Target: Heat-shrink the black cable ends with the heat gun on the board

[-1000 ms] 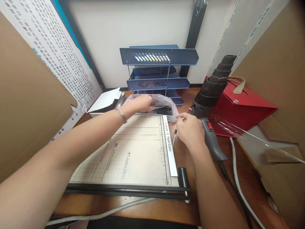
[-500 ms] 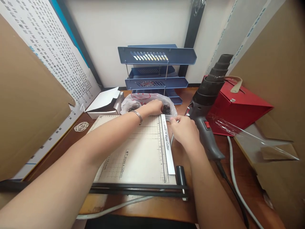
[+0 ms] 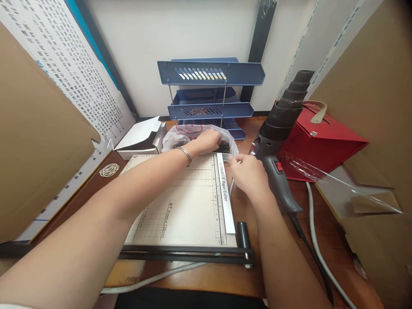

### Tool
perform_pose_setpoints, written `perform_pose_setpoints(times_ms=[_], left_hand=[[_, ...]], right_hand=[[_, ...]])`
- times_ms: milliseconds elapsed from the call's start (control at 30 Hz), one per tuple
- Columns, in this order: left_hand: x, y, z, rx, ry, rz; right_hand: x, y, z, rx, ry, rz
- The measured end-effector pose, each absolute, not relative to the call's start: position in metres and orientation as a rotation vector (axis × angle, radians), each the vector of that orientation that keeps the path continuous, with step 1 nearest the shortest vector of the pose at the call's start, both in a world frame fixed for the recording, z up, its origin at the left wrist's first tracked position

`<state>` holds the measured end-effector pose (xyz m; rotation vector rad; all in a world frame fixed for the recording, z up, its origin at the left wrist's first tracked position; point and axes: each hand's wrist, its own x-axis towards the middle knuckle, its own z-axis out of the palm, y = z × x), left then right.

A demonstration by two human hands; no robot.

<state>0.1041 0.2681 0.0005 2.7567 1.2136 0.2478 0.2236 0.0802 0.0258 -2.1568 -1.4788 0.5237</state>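
Note:
A translucent plastic bag [image 3: 175, 140] with red print stands behind the paper cutter [image 3: 189, 214], its mouth folded open. Dark, thin items [image 3: 224, 148] fill it, too small to name. Over the bag's mouth is my left hand [image 3: 210, 140], fingers curled downward; whatever they hold is hidden. My right hand [image 3: 249, 169] pinches the near right edge of the bag, just beyond the cutter's corner. Along the cutter's right side runs a white strip with lettering, and its black handle [image 3: 243, 236] points up at the front right.
A grey heat gun [image 3: 279, 167] stands at the right, nozzle up, before a red box [image 3: 325, 137]. Blue letter trays [image 3: 210, 110] rise at the back. A white carton [image 3: 138, 137] and a rubber-band bundle [image 3: 109, 170] lie left. Grey cable [image 3: 157, 277] crosses the front.
The view has shifted very slightly. My left hand remains at the bag's mouth with a small move of the fingers, and my right hand keeps its place at the bag's edge.

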Motion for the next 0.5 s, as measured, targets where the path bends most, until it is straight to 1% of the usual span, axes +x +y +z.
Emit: perform_pose_setpoints(times_ms=[233,400,500], left_hand=[[0.097,0.255,0.018,2.875,1.377,0.176],[0.063,0.243,0.052,2.848,1.459,0.237],[0.035,0.217,0.073,2.814,1.444,0.288]], right_hand=[[0.221,0.079,0.027,-2.142,-1.483,0.521],[0.223,0.079,0.027,-2.083,-1.515,0.541],[0.224,0.080,0.025,-1.977,-1.596,0.570]])
